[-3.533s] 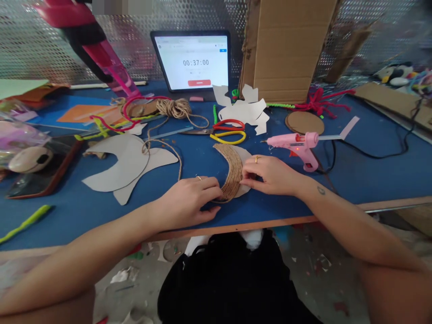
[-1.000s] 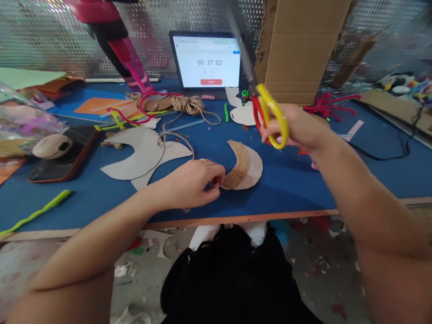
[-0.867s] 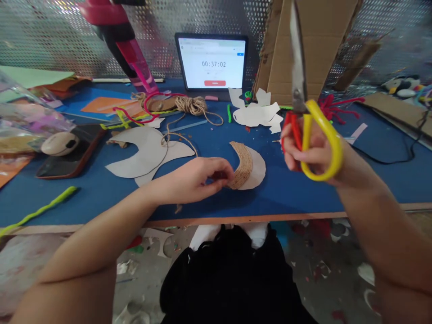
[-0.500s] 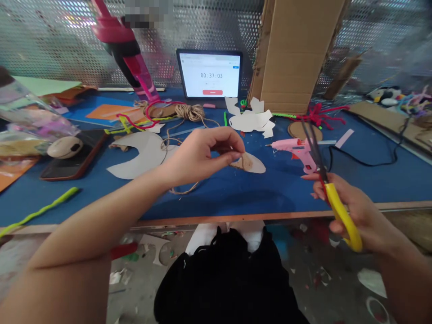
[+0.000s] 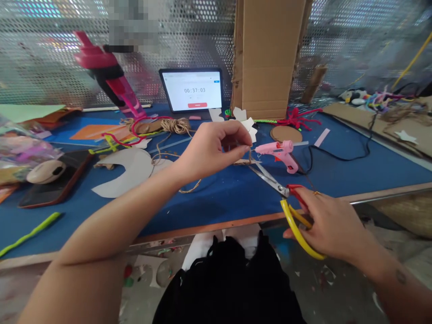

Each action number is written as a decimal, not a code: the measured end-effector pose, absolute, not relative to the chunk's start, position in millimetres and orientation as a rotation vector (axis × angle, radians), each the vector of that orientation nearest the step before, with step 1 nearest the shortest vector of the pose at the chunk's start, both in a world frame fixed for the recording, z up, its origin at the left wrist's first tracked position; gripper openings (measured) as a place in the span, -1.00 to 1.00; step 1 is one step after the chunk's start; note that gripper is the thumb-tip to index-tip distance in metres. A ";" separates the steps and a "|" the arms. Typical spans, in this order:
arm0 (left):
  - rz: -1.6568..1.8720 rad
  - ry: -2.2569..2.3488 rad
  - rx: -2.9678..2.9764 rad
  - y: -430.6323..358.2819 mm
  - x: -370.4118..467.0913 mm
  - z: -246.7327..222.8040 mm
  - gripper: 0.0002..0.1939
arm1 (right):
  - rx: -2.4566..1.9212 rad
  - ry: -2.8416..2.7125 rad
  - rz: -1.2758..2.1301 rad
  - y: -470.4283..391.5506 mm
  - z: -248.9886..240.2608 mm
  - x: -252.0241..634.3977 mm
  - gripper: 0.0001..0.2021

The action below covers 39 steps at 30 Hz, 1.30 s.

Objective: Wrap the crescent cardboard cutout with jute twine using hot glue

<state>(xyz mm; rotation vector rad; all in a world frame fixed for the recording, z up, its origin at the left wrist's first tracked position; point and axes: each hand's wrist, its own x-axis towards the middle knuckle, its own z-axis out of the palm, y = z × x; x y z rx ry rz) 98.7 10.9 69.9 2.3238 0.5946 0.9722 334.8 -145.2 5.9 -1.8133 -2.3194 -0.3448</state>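
My left hand (image 5: 216,150) is pinched over the middle of the table, with a short strand of twine (image 5: 250,155) hanging from its fingertips. Just beneath lies a small flat piece of cardboard (image 5: 241,162), mostly hidden by that hand. My right hand (image 5: 332,222) grips scissors (image 5: 273,182) by their red and yellow handles. Their blades are parted and point left, tips close to the strand; whether they touch it I cannot tell. A pink glue gun (image 5: 281,153) lies just beyond the scissors. Left of my left hand is a white crescent cutout (image 5: 137,168), partly covered by loose twine.
A twine bundle (image 5: 175,126), a tablet (image 5: 194,90) showing a timer and a pink bottle (image 5: 111,76) are at the back. A tall cardboard box (image 5: 266,58) stands behind the glue gun. On the left, a computer mouse (image 5: 45,172) rests on a phone (image 5: 64,184).
My right hand has brought the scissors leftward, from upright to pointing at my left fingertips, with the blades now spread. The view has shifted slightly; my left hand keeps its pinch.
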 end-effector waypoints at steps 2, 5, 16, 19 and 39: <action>0.953 0.579 2.320 8.9 102.1 69.5 -0.95 | -1.826 -2.307 -0.349 -147.2 3.2 332.7 -0.44; 0.930 0.550 2.335 4.7 106.9 70.0 -0.95 | -1.892 -2.273 -0.415 -151.3 -0.1 328.8 -0.46; 0.746 0.357 2.430 -9.5 126.9 59.8 -0.94 | -1.886 -2.190 -0.542 -165.1 -25.5 324.8 -0.51; 0.630 0.354 2.325 -0.8 123.3 55.3 -0.83 | -1.883 -2.161 -0.543 -166.4 -33.9 326.7 -0.52; 0.179 1.142 2.555 90.9 122.8 -14.6 -0.45 | -1.998 -2.156 -0.702 -171.4 -38.6 333.6 -0.47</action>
